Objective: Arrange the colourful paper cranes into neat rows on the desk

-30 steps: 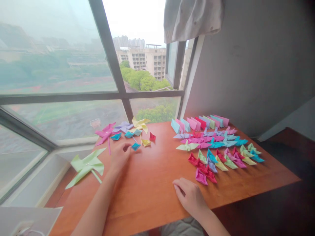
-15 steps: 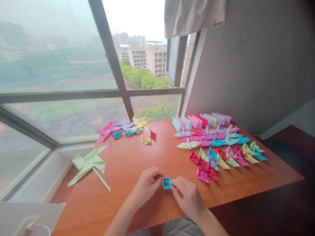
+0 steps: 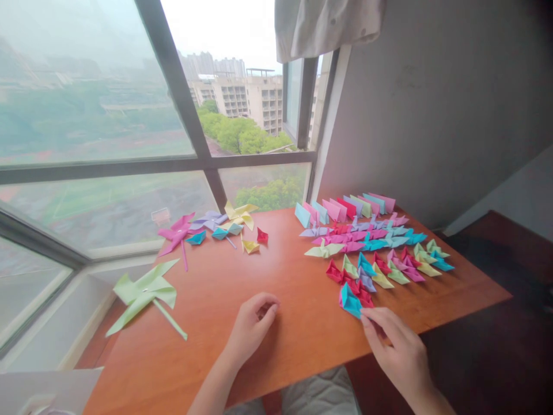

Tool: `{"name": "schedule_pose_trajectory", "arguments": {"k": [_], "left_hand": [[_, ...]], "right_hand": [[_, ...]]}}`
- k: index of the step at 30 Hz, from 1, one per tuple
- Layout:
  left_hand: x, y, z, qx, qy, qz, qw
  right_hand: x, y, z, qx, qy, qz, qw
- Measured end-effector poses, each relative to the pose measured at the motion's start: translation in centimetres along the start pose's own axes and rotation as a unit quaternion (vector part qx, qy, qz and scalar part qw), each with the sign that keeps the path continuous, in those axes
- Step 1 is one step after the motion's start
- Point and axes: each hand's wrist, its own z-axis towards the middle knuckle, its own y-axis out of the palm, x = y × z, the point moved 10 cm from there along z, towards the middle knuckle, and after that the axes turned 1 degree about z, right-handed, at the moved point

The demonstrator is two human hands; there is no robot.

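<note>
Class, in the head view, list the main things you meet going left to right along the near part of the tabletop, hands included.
Pale green paper pinwheel, loosely curled left hand, turquoise folded-paper boat, right hand pinching that boat.

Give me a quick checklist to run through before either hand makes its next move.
1. Right hand grips the blue paper boat: ok, fingertips pinch its near end.
2. Left hand unburdened: ok, loosely curled, nothing showing in it.
3. Blue boat clear of the red boat behind it: cannot tell, they overlap in view.
4. Green pinwheel apart from both hands: ok.
5. Yellow boat apart from both hands: ok.
</note>
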Motion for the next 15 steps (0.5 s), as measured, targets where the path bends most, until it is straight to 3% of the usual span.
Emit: {"name": "schedule_pose_trajectory", "arguments": {"k": [3,5,9,15], "left_hand": [[0.2,0.0,0.0,-0.002,0.002,0.01,1.0],[0.3,0.0,0.1,-0.002,0.002,0.012,1.0],[0.5,0.0,0.1,-0.002,0.008,0.014,1.0],[0.5,0.1,0.1,-0.004,0.017,0.026,0.999]], "right_hand": [[3.4,-2.9,-0.2,0.031,0.013,-0.087,0.996],[5.8,-3.7,-0.9,0.03,0.025,-0.127,0.991],[9.1,-3.3,-2.7,0.015,0.027,-0.163,0.986],[10.3,-1.9,-4.0,0.003,0.024,-0.177,0.984]]}}
